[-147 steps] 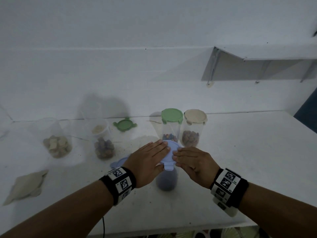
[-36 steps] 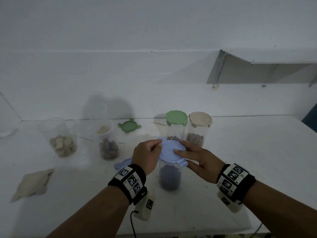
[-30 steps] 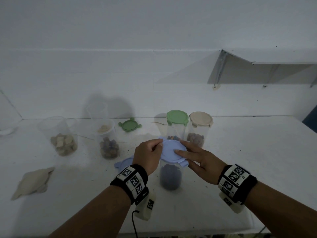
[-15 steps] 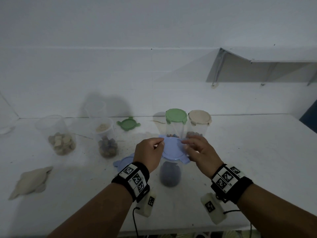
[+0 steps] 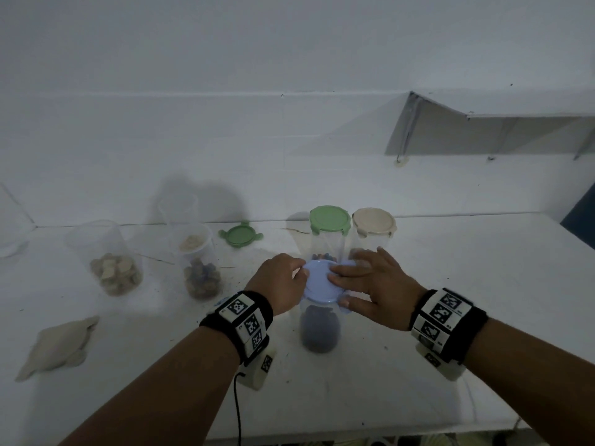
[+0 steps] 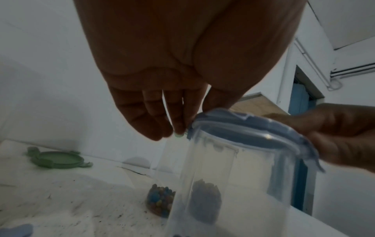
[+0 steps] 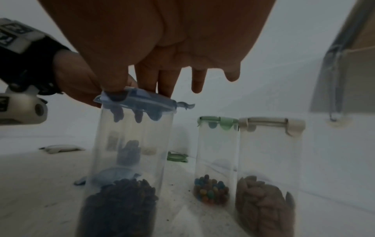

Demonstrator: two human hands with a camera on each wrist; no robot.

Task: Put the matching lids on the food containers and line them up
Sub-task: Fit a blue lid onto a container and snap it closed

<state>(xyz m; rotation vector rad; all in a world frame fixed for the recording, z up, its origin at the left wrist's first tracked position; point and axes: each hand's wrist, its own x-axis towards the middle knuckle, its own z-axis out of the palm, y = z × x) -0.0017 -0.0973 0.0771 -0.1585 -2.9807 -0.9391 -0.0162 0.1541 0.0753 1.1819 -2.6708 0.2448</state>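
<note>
Both hands worked a blue lid (image 5: 320, 282) seated on top of a clear jar (image 5: 319, 329) of dark pieces, which stood upright near the middle of the white table (image 5: 450, 317), toward its front edge. The left hand (image 5: 279, 286) had its fingers curled down over the lid's left rim, fingertips (image 6: 178, 126) at a side tab. The right hand (image 5: 375, 286) lay across the lid's right side, fingers straight on top and the thumb (image 7: 113, 86) pressing a tab at the near rim.

Just behind stood a green-lidded jar (image 5: 329, 235) of coloured beads and, touching it on the right, a beige-lidded jar (image 5: 373, 233) of brown pieces.

Toward the left edge stood three open jars: one with pale chunks (image 5: 111, 259), one with mixed dark pieces (image 5: 201, 272), and one behind it, seemingly empty (image 5: 178, 209). A loose green lid (image 5: 240, 235) lay near the back edge, a beige lid (image 5: 58, 347) near the front left corner, and another blue lid (image 7: 113, 175) just left of the held jar.
</note>
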